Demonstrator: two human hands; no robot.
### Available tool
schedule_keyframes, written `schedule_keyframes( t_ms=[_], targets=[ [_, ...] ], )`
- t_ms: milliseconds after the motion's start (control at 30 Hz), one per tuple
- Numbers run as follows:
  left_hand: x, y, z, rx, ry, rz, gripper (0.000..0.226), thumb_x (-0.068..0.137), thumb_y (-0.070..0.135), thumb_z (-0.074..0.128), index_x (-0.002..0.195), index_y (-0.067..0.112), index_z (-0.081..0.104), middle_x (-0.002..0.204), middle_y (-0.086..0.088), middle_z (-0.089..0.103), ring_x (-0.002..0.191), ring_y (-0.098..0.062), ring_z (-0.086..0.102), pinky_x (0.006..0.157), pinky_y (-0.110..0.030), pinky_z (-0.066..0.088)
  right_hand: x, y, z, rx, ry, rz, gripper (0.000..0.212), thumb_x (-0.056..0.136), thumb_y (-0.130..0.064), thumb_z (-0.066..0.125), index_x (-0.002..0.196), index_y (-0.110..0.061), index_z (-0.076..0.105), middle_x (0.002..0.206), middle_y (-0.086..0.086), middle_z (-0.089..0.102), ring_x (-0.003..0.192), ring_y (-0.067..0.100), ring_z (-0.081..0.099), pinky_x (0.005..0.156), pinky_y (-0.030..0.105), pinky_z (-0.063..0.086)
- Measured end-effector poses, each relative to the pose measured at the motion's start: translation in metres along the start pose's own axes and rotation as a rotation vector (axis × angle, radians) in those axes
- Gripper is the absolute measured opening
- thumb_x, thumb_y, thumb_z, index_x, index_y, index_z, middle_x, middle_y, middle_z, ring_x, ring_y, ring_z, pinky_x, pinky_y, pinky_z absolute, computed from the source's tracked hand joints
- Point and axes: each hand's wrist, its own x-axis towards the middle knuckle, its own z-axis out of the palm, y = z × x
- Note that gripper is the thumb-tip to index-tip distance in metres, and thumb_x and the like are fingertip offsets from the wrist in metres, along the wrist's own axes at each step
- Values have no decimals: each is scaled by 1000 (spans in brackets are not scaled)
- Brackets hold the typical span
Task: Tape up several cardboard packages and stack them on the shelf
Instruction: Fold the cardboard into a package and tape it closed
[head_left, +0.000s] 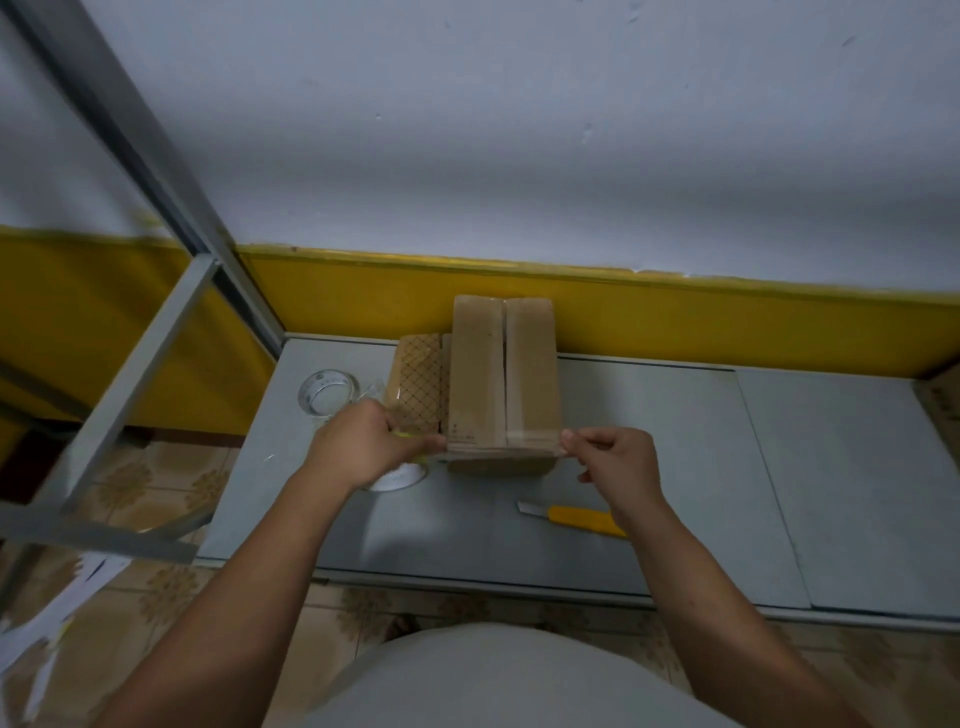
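1. Head view: plain cardboard box (501, 379) upright on the grey bench (649, 467), near its back edge, below the yellow wall band (675, 322)
2. Top flaps closed, with a seam down the middle
3. Clear tape strip (519, 434) stretched across the near edge of the box top, from side to side
4. Right hand (618, 457) at the near right corner of the box, its thumb and forefinger pinching the right end of the tape strip, the other fingers loosely curled
5. Left hand (363, 447) at the near left corner of the box, fingers curled, thumb towards the box edge; cannot tell what is gripped inside them
6. Second tape roll (397, 475) partly hidden just beneath the left hand; held or lying on the bench, cannot tell
7. Patterned box (418, 384) touching the left side of the plain one, lower than it
8. Clear tape roll (328, 392) on the bench left of the patterned box, near the bench edge
9. Yellow-handled knife (576, 517) flat on the bench below the right wrist, blade end pointing left
10. Grey metal frame (130, 338) slanting along the left, with tiled floor (171, 467) beneath and paper scraps (78, 577) at lower left
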Motion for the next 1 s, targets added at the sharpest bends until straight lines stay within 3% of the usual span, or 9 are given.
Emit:
schedule_keyframes(
  t_ms=[100, 233, 367, 733, 933, 1000],
  targets=[
    [3, -11, -5, -158, -8, 15, 82, 50, 97, 74, 45, 23, 40, 39, 6, 37, 37, -11, 40, 49, -32, 33, 6, 4, -12, 55, 32, 38, 12, 91, -21, 80, 90, -10, 81, 80, 2, 79, 70, 9, 70, 56, 25, 56],
    [4, -16, -3, -302, -6, 107, 76, 61, 81, 84, 45, 22, 39, 42, 5, 34, 40, -10, 37, 52, -29, 30, 9, 14, -14, 78, -5, 111, 12, 93, -21, 77, 91, -9, 80, 81, 4, 79, 68, 15, 70, 58, 29, 56],
    [12, -15, 6, -249, -31, 120, 72, 68, 73, 86, 48, 22, 39, 45, 4, 33, 42, -10, 36, 53, -31, 29, 16, 22, -17, 73, 19, 149, 11, 94, -20, 76, 89, -11, 80, 81, 2, 79, 70, 15, 69, 57, 28, 55],
    [29, -23, 14, -134, -65, 89, 76, 62, 84, 82, 47, 21, 42, 42, 6, 34, 39, -7, 36, 47, -30, 27, 25, 41, -7, -1, 10, 172, 11, 94, -22, 76, 88, -15, 81, 80, -4, 79, 73, 15, 67, 56, 28, 53],
    [31, -23, 28, -78, -88, 89, 76, 56, 85, 79, 48, 20, 41, 43, 8, 33, 41, -7, 37, 51, -31, 28, 25, 56, 0, -49, 13, 140, 13, 91, -22, 79, 78, -21, 81, 75, -8, 78, 63, 0, 68, 52, 16, 48],
    [29, -24, 33, -54, -93, 92, 78, 55, 89, 75, 48, 20, 40, 43, 8, 34, 42, -8, 39, 51, -32, 29, 24, 60, 3, -59, 4, 157, 12, 90, -21, 81, 77, -23, 80, 73, -9, 78, 64, 4, 69, 54, 17, 48]
  ],
)
